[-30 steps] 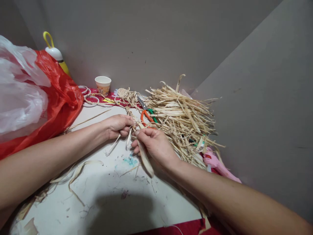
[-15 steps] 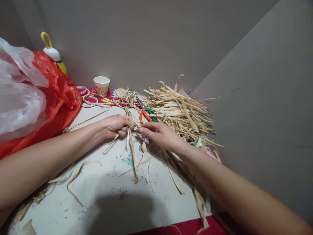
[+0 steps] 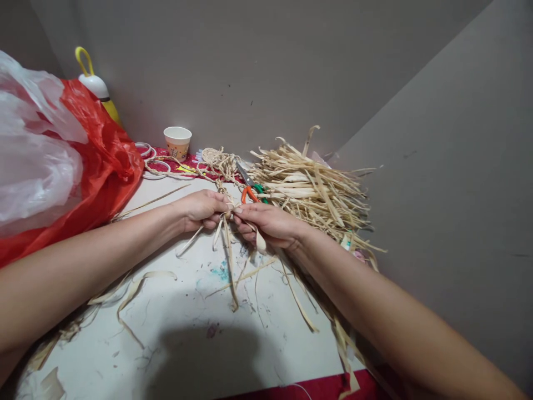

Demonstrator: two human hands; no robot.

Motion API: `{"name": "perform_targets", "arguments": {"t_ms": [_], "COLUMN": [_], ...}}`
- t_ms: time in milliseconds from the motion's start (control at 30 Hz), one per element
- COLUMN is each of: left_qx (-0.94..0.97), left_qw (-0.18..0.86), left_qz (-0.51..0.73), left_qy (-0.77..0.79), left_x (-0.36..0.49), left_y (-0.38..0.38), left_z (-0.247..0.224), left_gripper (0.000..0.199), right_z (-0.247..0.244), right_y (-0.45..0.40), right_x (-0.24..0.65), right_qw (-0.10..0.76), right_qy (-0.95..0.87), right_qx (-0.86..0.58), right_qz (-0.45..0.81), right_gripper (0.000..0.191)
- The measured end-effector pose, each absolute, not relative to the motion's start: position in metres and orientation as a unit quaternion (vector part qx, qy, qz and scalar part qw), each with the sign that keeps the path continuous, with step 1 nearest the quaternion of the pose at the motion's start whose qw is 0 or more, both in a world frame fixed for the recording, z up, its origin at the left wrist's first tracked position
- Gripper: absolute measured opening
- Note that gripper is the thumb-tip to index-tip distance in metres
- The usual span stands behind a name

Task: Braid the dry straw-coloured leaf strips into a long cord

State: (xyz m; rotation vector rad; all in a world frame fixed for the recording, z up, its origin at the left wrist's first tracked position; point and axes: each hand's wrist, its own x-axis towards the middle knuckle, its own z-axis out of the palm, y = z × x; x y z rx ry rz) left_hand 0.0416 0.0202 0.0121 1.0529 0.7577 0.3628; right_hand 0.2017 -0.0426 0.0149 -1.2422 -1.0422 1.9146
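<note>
My left hand [image 3: 207, 209] pinches pale dried straw strips at the middle of the white tabletop [image 3: 187, 311]. Thumb to thumb with it, my right hand [image 3: 266, 222] grips the same strips, one pale end sticking out below its fingers. Several loose strips [image 3: 230, 261] hang from between the hands toward the front. Behind the fingers a braided straw cord runs back to a tangle of cord [image 3: 227, 165] with a small round woven piece [image 3: 211, 155]. Scissors [image 3: 250, 193] with orange and green handles lie just beyond my right hand.
A big heap of straw [image 3: 308, 186] lies at the back right. White and red plastic bags [image 3: 112, 161] bulge at the left, before a yellow bottle [image 3: 94, 86]. A paper cup [image 3: 177, 145] stands near the wall. Loose strips [image 3: 131, 294] lie at the front left.
My right hand has turned and closed in against my left, its fingers now curled under the strips. The whole view has shifted slightly.
</note>
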Motion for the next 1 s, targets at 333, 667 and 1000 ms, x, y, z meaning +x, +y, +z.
{"name": "perform_targets", "arguments": {"t_ms": [333, 667, 1000], "left_qx": [0.553, 0.665, 0.801], "left_qw": [0.727, 0.659, 0.49], "left_qz": [0.171, 0.106, 0.053], "left_qy": [0.369, 0.333, 0.34], "left_x": [0.035, 0.03, 0.03], "left_y": [0.023, 0.028, 0.026], "left_z": [0.028, 0.034, 0.041], "left_gripper": [0.027, 0.024, 0.02], "right_z": [0.018, 0.008, 0.002], "right_y": [-0.03, -0.038, -0.044], "right_x": [0.195, 0.182, 0.172], "right_qw": [0.344, 0.402, 0.44], "right_qy": [-0.354, -0.339, -0.346], "right_qx": [-0.465, -0.497, -0.53], "right_qz": [0.734, 0.69, 0.637], "right_gripper": [0.028, 0.021, 0.024]}}
